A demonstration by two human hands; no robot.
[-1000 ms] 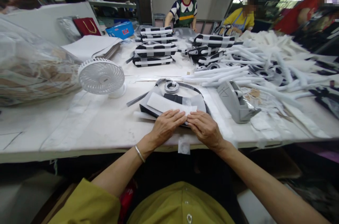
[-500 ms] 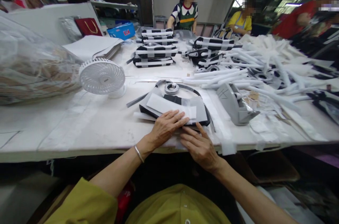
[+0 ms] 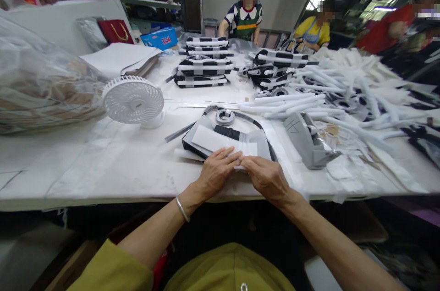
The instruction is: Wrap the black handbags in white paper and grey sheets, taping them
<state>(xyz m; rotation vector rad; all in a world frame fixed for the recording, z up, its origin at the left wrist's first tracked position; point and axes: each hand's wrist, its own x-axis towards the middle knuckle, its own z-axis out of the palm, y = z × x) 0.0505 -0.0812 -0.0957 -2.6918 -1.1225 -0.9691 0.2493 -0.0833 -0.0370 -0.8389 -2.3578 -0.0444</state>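
In front of me on the table lies a black bag [image 3: 192, 146], partly covered with greyish wrapping, its wrapped strap [image 3: 252, 120] looping behind it. A white foam sheet [image 3: 213, 139] rests across its top. My left hand [image 3: 218, 169] presses on the sheet's near edge, fingers stretched out and flat. Beside it, my right hand [image 3: 268, 176] is closed in a pinch at the bag's near edge, its fingertips touching those of the left. What they pinch is hidden. A small wrapped coil [image 3: 225, 117] sits just behind the bag.
A white fan [image 3: 134, 101] stands to the left, a grey tape dispenser [image 3: 304, 140] to the right. Wrapped bags are stacked [image 3: 204, 67] farther back. White foam tubes [image 3: 288, 101] pile up at the right. A co-worker [image 3: 244, 18] stands across the table.
My right hand has gone from spread fingers to a pinch, moving up against the left fingertips. The left hand stays on the sheet. The co-worker opposite has turned their head.
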